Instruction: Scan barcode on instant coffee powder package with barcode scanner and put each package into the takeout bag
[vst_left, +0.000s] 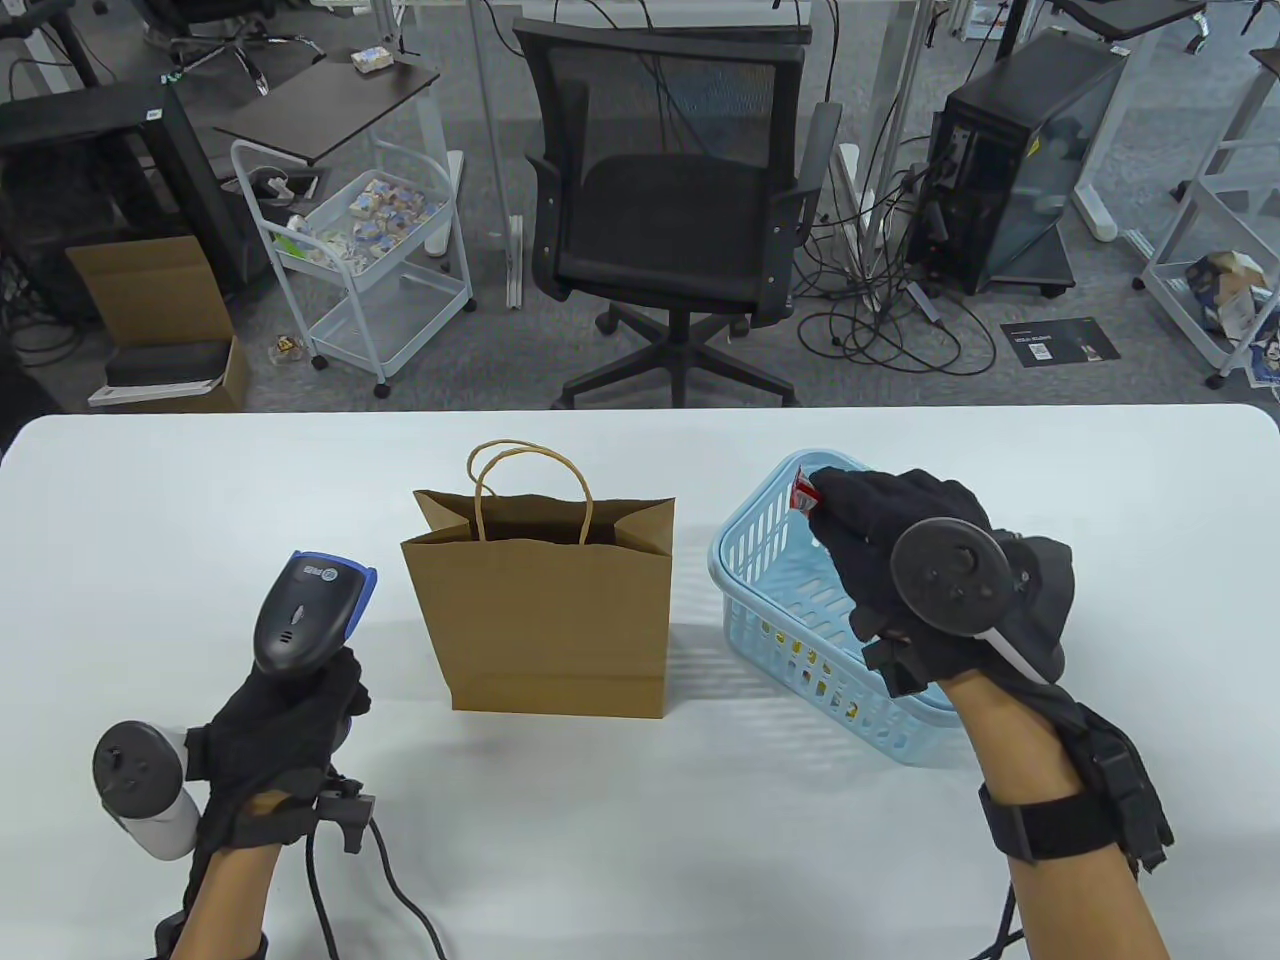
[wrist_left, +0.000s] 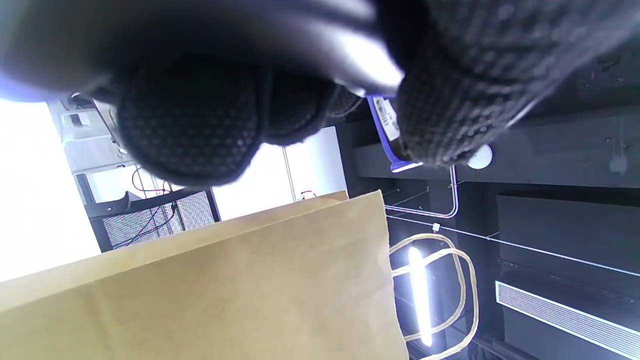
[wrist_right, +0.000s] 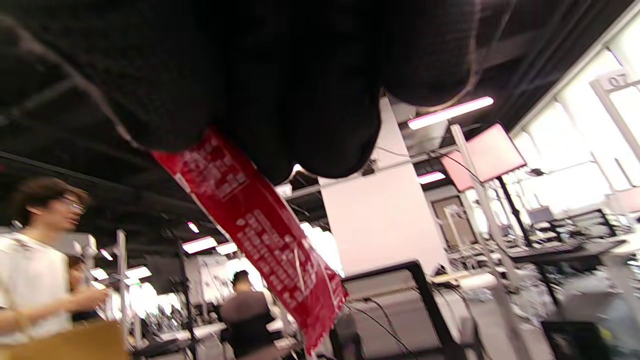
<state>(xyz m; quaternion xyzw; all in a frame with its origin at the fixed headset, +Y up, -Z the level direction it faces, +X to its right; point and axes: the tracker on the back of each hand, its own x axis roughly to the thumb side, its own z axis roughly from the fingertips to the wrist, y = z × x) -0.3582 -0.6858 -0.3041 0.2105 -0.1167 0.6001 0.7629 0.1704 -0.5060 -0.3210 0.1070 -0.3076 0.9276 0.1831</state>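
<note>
We grip the barcode scanner (vst_left: 300, 615) in our left hand (vst_left: 280, 740), left of the takeout bag (vst_left: 545, 610). Our right hand (vst_left: 880, 560) pinches a red coffee package (wrist_right: 260, 235) above the blue basket (vst_left: 760, 590); the package pokes out beyond our fingertips (vst_left: 835, 495).

1. Your left hand (vst_left: 285, 735) is in a black knit sensor glove; up close in the left wrist view the fabric shows a fine dotted weave.
2. A grey round-faced tracker (vst_left: 135, 765) with a white handle stub sits beside the left glove.
3. A small black module is clipped at your left wrist, with a black cable (vst_left: 395, 890) running off the bottom edge.
4. Your right hand (vst_left: 905, 570) wears the same black glove, with a dark disc-faced tracker (vst_left: 950, 578) on its back showing small buttons.
5. A wide black strap (vst_left: 1050, 825) wraps your right forearm.
6. Both forearms are bare, no sleeves.
</note>
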